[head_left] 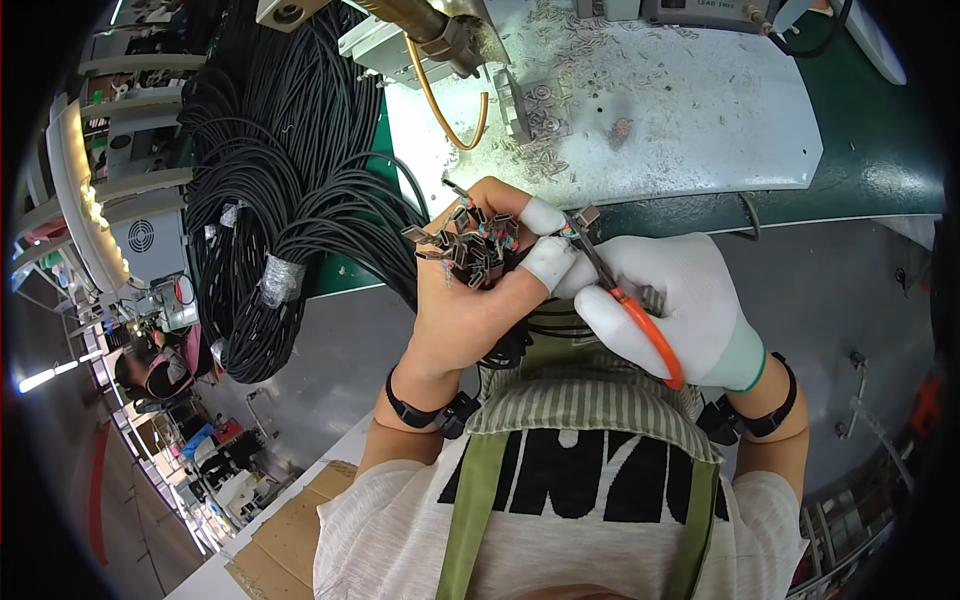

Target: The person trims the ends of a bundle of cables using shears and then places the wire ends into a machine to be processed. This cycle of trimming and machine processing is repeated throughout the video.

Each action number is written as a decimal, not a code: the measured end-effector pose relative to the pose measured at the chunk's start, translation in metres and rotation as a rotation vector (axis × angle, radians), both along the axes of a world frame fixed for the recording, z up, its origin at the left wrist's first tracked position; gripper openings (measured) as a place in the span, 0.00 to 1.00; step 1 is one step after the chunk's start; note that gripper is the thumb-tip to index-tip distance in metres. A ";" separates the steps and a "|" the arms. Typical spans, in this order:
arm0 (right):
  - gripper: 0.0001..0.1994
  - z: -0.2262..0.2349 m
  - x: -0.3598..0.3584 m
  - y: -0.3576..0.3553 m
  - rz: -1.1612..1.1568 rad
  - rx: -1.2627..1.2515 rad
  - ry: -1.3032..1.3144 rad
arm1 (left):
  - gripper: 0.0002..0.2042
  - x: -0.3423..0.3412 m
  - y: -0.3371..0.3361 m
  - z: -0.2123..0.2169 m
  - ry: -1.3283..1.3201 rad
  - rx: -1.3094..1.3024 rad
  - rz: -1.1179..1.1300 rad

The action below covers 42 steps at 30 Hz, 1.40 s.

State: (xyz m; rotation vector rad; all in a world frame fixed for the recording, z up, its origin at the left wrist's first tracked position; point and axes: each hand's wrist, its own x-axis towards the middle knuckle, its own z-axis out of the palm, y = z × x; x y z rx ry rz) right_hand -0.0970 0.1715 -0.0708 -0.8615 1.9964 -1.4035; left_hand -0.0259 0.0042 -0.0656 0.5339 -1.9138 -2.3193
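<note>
My left hand [450, 315], bare apart from white covers on the thumb and forefinger, is closed round a bundle of cable ends with small metal connectors [474, 246]. Between its covered fingertips it pinches one cable end, whose coloured wires run to a metal connector [587, 215]. In a white glove, my right hand [685, 290] grips orange-handled pliers [648, 335]. Their dark jaws are up against the pinched wires just by that connector; whether they are closed on them cannot be made out. The cables [365, 245] lead away to the left from the held bundle.
Large coils of black cable [235, 270] hang over the green table [345, 275] at left, one wrapped in clear plastic [283, 280]. A bench machine with a copper tube [440, 110] stands over a white sheet [690, 120] strewn with small scraps. A person [170, 365] sits far left.
</note>
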 end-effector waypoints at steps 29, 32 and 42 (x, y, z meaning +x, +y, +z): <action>0.04 -0.008 0.008 0.002 -0.057 -0.022 -0.011 | 0.13 -0.001 0.008 -0.011 0.175 -0.377 0.028; 0.04 -0.010 0.010 -0.001 -0.124 -0.033 0.086 | 0.15 -0.001 0.011 -0.013 0.256 -0.412 0.085; 0.05 -0.010 0.013 -0.007 -0.212 -0.058 0.259 | 0.11 -0.001 -0.001 -0.009 0.314 -0.705 -0.218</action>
